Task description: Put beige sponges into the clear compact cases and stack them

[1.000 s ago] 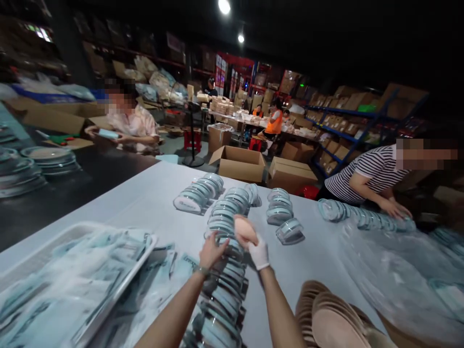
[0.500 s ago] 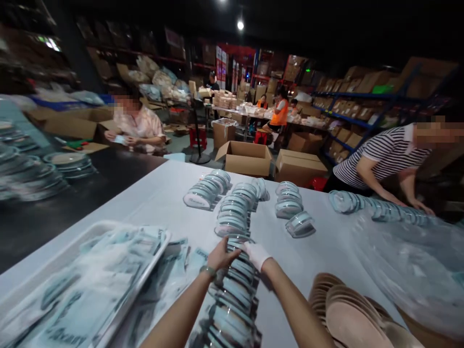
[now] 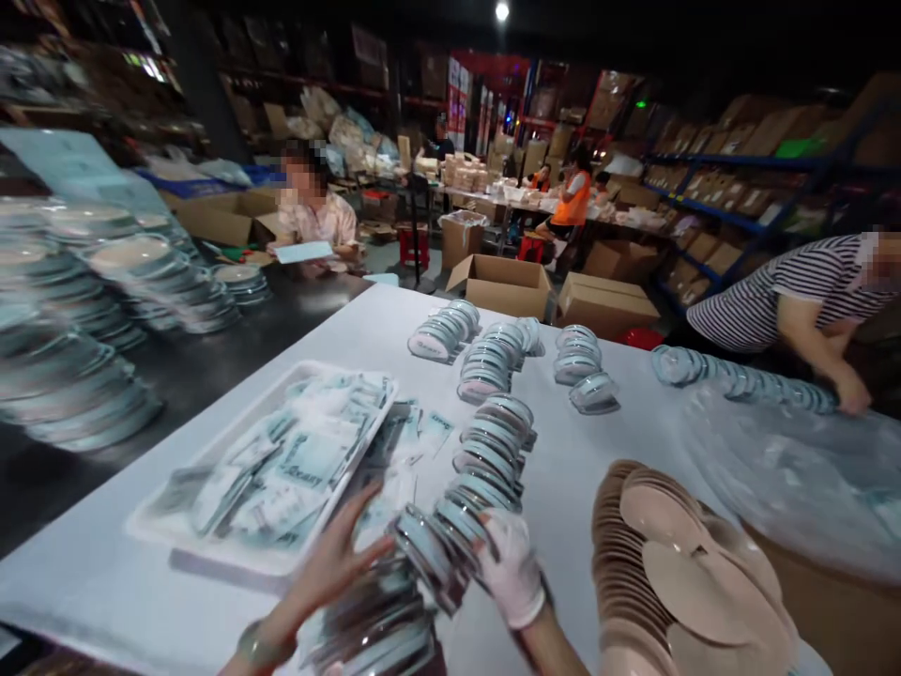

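Observation:
A long row of shiny, film-wrapped oval packs [image 3: 485,451] with pale blue edges runs along the white table toward me, each leaning on its neighbour. My bare left hand [image 3: 338,554], with a band at the wrist, is at the row's left side, fingers spread, a fingertip by a tilted pack [image 3: 422,545]. On the other side, my white-gloved right hand [image 3: 508,568] has its fingers curled against the packs. The nearest packs [image 3: 380,624] are blurred. Left of the row, a white tray [image 3: 211,556] holds printed pale blue sachets [image 3: 302,460].
Stacked pinkish oval plates [image 3: 704,582] stand at right beside clear plastic film [image 3: 788,479]. Shorter pack rows [image 3: 443,329] line the far side. More stacks [image 3: 63,385] fill the dark table at left. A striped-shirted co-worker [image 3: 809,300] handles packs at right; another person [image 3: 316,211] sits behind.
My hands have come nearer to me along the row and moved farther apart; the left has spread its fingers. The view has shifted left. The seated person now holds up a pale blue sheet.

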### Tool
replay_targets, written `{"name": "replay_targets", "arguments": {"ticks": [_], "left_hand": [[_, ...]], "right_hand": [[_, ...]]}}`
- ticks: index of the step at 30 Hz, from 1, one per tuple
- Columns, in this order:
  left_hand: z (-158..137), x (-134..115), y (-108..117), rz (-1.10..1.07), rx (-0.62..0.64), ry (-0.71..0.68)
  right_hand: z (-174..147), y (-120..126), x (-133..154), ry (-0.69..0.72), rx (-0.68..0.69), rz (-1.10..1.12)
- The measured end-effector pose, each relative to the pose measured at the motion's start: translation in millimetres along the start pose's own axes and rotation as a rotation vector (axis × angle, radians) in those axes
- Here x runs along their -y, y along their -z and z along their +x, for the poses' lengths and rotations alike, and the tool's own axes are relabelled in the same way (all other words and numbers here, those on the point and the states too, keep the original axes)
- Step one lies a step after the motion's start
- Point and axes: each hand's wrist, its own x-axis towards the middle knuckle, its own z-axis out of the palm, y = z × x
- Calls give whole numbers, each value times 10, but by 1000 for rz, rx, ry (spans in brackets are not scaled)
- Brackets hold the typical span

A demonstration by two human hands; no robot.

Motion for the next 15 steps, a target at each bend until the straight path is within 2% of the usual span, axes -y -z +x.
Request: {"name": "replay_targets", "arguments": {"ticks": [2, 4, 6, 8, 10, 13, 15], "left_hand": [[-510, 317, -147, 201, -87, 65], [-834, 412, -348, 410, 52, 65], [-984, 325, -472, 561, 184, 67], [-1011, 178, -465, 639, 290, 48], [-974, 78, -372, 660, 428, -44], [-872, 59, -272, 645, 624, -248], [-789, 86, -309, 608, 673, -349]], "right_hand": [[-174, -205, 495, 50, 170, 8], [-83, -376, 908, 6, 318, -15], [140, -464, 1150, -67, 461, -92], [336, -462, 1213, -116, 562, -156], [427, -401, 1163, -119, 606, -171], [403, -322, 1046, -108, 614, -172], [332, -340, 997, -104, 595, -172]]}}
